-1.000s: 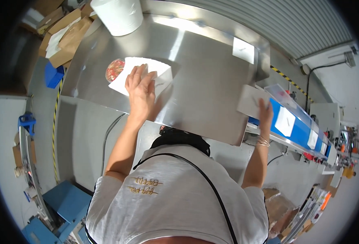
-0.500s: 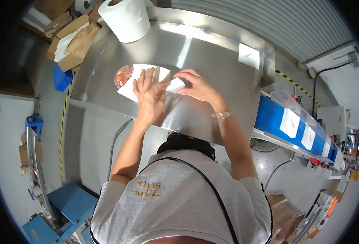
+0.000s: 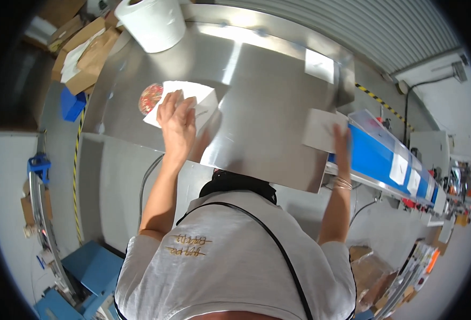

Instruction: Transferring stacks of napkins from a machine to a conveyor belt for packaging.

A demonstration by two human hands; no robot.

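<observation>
On the steel table, at the left, lies a stack of white paper sheets (image 3: 207,101). My left hand (image 3: 177,128) rests on it, fingers bent and a little apart, its thumb not clearly seen. Just beyond the stack's left side is a round, clear container with red and pale contents (image 3: 150,98), partly covered by the sheets. Over the table's right edge, a single white sheet (image 3: 318,129) is in my right hand (image 3: 342,143), which is smeared by motion. That hand is beside the near end of a blue conveyor belt (image 3: 371,152).
Several white sheets (image 3: 398,169) lie along the belt under a clear guard (image 3: 371,124). Another white sheet (image 3: 319,65) is at the table's far right corner. A large white roll (image 3: 152,26) stands at the far left, near an opened cardboard box (image 3: 88,61) and a blue bin (image 3: 72,104).
My right hand has left the stack and swung right to the conveyor with one white sheet. My left hand stays on the stack, its fingers more bent. The whole view has shifted slightly.
</observation>
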